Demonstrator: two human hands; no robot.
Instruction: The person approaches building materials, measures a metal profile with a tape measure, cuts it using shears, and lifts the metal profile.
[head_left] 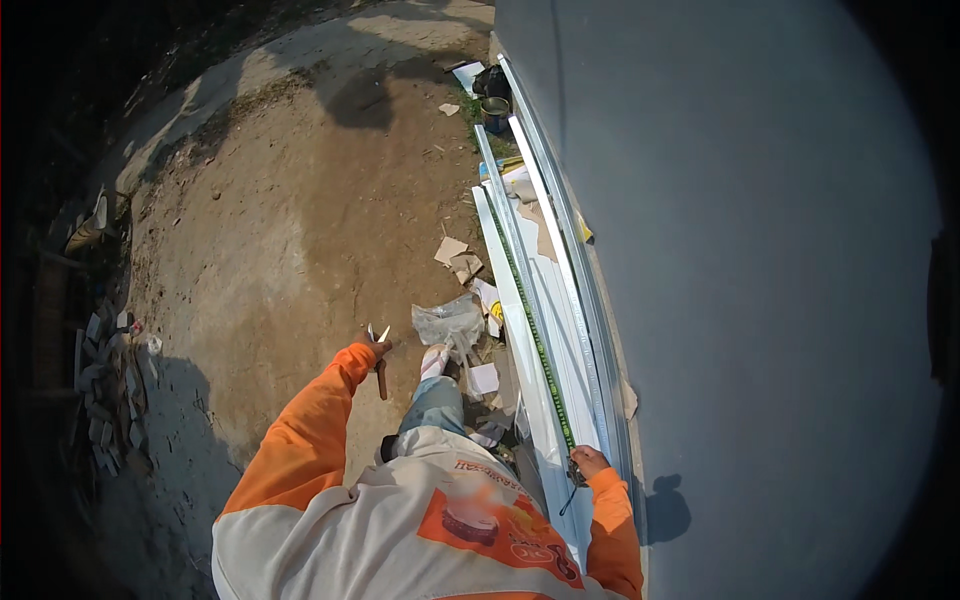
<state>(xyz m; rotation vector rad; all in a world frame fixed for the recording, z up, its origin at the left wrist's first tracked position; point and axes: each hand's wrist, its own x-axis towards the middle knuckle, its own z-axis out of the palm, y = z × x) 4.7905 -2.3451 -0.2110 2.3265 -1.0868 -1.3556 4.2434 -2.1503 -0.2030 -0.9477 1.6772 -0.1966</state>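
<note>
My left hand (374, 348) is held out over the bare ground, closed around a pair of snips (382, 337). Two pale blades point away from me, and a brownish handle hangs below the fist. My right hand (590, 461) is closed at the near end of a green tape measure (545, 362), with a dark strap dangling beneath it. The tape runs away from me along a long white panel strip (516, 310); its far end is too small to make out. Long metal profiles (488, 150) lie beside the strip on the right.
A grey wall (760, 280) rises right beside the profiles. Clear plastic wrap (448, 322) and broken board pieces (452, 251) lie by my foot. Farther off stands a metal can (494, 114). A heap of rubble (108, 390) sits at the left on the dirt ground.
</note>
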